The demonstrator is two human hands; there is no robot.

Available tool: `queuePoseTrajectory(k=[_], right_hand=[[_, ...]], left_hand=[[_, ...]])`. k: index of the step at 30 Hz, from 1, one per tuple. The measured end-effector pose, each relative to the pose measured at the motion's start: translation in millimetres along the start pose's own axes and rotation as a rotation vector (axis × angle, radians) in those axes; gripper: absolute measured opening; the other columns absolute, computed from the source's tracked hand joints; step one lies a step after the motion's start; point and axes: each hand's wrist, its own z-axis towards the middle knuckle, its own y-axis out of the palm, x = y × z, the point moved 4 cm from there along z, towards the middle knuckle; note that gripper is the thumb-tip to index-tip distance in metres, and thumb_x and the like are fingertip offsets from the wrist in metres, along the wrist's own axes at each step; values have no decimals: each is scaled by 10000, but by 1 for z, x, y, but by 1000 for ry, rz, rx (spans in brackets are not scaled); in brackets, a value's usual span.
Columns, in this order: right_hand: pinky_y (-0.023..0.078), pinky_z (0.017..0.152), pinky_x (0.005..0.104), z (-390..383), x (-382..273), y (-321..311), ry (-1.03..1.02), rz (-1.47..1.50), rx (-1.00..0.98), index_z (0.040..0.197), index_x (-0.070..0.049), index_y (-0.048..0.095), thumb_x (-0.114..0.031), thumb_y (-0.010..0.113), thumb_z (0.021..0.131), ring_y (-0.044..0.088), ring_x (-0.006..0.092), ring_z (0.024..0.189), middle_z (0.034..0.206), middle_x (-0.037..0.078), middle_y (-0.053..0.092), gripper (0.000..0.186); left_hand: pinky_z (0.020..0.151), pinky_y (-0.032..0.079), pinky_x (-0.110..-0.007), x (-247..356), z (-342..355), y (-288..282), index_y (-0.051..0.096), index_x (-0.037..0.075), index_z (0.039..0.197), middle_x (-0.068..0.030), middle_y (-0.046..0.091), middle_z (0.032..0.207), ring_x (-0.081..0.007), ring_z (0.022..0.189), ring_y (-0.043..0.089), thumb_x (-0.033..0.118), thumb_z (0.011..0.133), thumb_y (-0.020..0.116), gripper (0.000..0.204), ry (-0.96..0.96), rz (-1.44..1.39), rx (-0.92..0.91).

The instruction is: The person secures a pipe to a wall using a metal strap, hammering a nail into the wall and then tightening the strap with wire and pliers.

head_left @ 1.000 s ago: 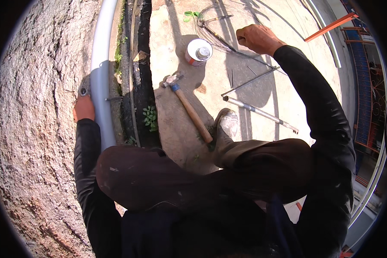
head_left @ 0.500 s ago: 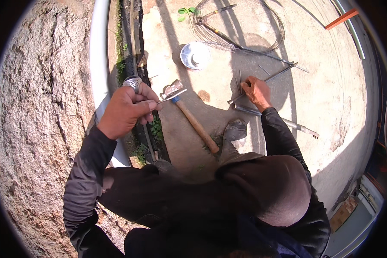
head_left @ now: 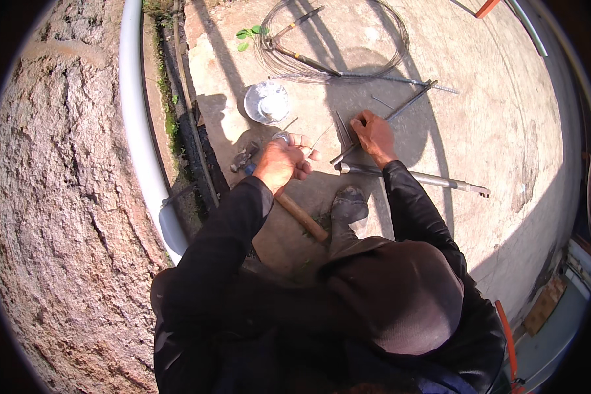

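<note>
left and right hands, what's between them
In the head view, a thin wire at the left hand, then dark rods on the concrete by the right hand.

Hammer [head_left: 302,215], can [head_left: 266,102], rods [head_left: 411,101] on concrete [head_left: 505,118]

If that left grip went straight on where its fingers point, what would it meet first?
Most likely the short thin rods, though depth is unclear: the left grip may be high enough to pass over them.

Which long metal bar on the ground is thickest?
The silver bar under the right forearm, notched at one end; the dark bar and ribbed bar are thinner.
</note>
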Motion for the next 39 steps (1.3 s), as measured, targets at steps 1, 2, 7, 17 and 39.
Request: queuePoseTrajectory(k=[1, 2, 7, 17, 39], right_hand=[[493, 754, 459, 2, 5, -9, 26, 27, 123, 935, -79, 663, -277, 622, 836, 645, 349, 882, 918, 167, 667, 225], [489, 773, 451, 5, 9, -18, 51, 54, 246, 962, -93, 663, -273, 627, 840, 634, 343, 920, 964, 148, 662, 221], [435, 856, 455, 25, 38, -45, -44, -320, 593, 996, -163, 657, -272, 672, 818, 574, 287, 995, 1038, 34, 612, 210], [437, 692, 316, 22, 7, -18, -149, 235, 192, 924, -79, 651, -168, 666, 871, 563, 161, 766, 817, 7, 637, 105], [504, 836, 423, -158, -92, 94, -432, 93, -644, 1456, -2, 283, -139, 715, 713, 610, 405, 992, 1085, 239, 604, 870]], left_hand=[[521, 503, -246, -8, 3, -2, 523, 12, 1106, -107, 673, 931, -123, 631, 605, 31, 897, 553, 212, -26, -46, 5], [521, 503, -246, -13, 7, -3, 523, 12, 1106, -107, 673, 931, -123, 631, 605, 31, 897, 553, 212, -24, -46, 10], [506, 500, -257, -46, 34, -6, 453, -30, 1151, -123, 669, 951, -138, 633, 609, 35, 897, 555, 281, 18, 5, 195], [551, 495, -285, -78, 55, -13, 498, -102, 1163, -158, 676, 1048, -170, 712, 645, 87, 849, 628, 388, 112, 189, 257], [710, 516, -253, 19, -232, -242, 626, 1, 1208, -69, 673, 1085, -123, 795, 630, -55, 877, 519, 352, 278, 419, 587]])
